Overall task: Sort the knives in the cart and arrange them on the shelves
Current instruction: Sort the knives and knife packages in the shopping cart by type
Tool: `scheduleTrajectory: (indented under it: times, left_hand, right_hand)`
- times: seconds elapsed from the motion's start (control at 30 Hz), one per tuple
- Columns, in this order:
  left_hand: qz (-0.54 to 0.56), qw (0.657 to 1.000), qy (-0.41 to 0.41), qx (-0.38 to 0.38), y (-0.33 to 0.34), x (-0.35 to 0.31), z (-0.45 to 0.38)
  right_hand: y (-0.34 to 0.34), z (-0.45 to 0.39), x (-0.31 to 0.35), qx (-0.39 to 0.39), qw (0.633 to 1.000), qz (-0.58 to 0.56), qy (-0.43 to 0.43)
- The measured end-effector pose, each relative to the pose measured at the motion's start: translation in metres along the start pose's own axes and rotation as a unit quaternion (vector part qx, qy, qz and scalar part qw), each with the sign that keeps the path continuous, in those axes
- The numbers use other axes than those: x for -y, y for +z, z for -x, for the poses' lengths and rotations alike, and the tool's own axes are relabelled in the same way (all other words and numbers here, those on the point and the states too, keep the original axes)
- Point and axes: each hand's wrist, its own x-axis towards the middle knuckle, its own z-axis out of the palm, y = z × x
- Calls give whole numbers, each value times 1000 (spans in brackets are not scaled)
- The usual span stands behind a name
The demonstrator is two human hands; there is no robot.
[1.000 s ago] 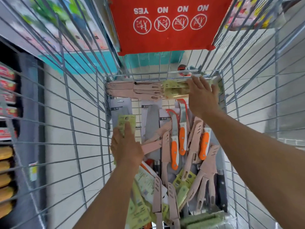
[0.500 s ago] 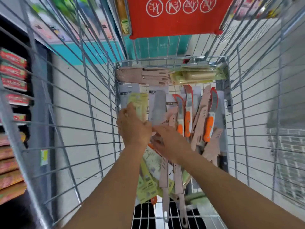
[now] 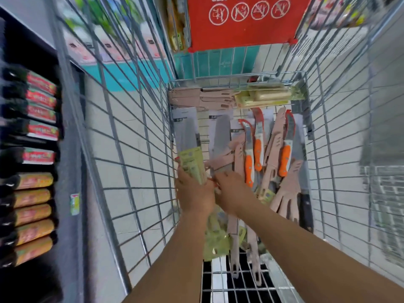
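Observation:
Inside the wire cart (image 3: 135,136) lies a heap of knives: pink sheathed knives (image 3: 274,149), orange-handled knives (image 3: 249,169), grey carded cleavers (image 3: 219,138) and green-carded packs. My left hand (image 3: 193,193) grips a green-carded knife pack (image 3: 191,164) and holds it up at the cart's left side. My right hand (image 3: 231,190) sits right beside it, fingers down on the pile near a pink knife; its grasp is hidden. At the far end, pink knives (image 3: 201,98) and green packs (image 3: 269,97) lie crosswise.
The cart's red child-seat flap (image 3: 240,22) hangs above the far end. Dark store shelves (image 3: 32,149) with red and orange packaged goods stand to the left, past the cart wall. Pale tiled floor shows through the wires on both sides.
My right hand left the far-end packs and came back next to my left hand. My left hand kept its green-carded pack and lifted it slightly. The view tilted down.

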Motion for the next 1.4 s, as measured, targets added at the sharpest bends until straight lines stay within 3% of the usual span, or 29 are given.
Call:
scheduleTrajectory:
  times: [0.1,0.2,0.33,0.53,0.7,0.83,0.9,1.0,1.13,1.3,1.4]
  left_hand:
    - [65,997,17,39,3,-3,6]
    - [89,994,37,56,6,-10,8]
    - [106,991,58,53,4,-18,9]
    - [125,983,85,107,7,-27,11]
    - [99,971,154,153,20,-55,6]
    - [67,974,170,133,23,-82,-5]
    - [51,979,168,104,23,-95,-11]
    - [50,980,175,85,21,-108,-23]
    - [49,975,206,69,23,-120,-42]
    - [47,970,236,44,23,-130,-56]
    - [20,968,248,46,23,-139,-65]
  right_hand:
    - [0,9,-6,15,999,-17,23]
    - [-10,13,-13,11,987,-125,103]
    - [-33,11,-28,-84,962,-205,158]
    - [-60,7,-31,-214,867,-402,201]
    - [-81,0,-30,-174,850,-469,164]
    - [-107,-12,-50,-229,919,-301,115]
    - [-126,-23,-60,-268,932,-224,100]
    - [-154,-45,-67,-345,924,-146,83]
    - [-186,-81,-71,-451,892,-36,-13]
    - [-192,-120,-100,-362,929,-71,-18]
    - [-176,-133,-118,-285,951,116,8]
